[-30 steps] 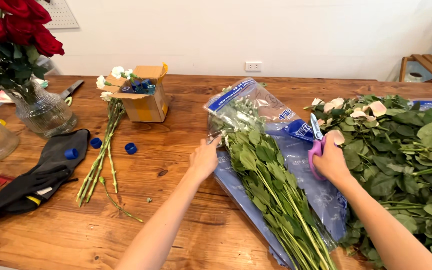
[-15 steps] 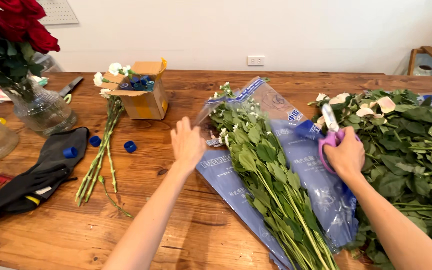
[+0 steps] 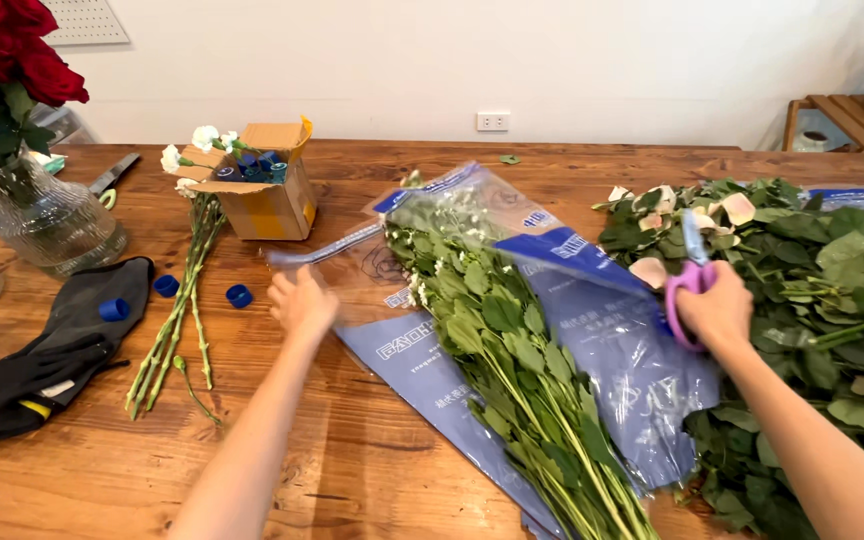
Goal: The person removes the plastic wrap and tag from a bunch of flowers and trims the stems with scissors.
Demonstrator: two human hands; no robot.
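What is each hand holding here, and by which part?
Left hand grips the edge of the clear plastic wrapper. Right hand holds purple-handled scissors by the handles.

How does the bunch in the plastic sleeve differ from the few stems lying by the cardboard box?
The wrapped bunch is thick, leafy and lies on an opened blue-and-clear sleeve. The loose stems are few, thin, nearly leafless and lie bare on the table. Both are long green stems with small pale blooms.

Florist workroom: long wooden table [image 3: 352, 470] strewn with cut stems [image 3: 177, 320], pile of stripped leaves [image 3: 822, 280], plastic flower sleeve [image 3: 592, 340], glass vase of red roses [image 3: 37, 215], plain white wall [image 3: 402, 60]
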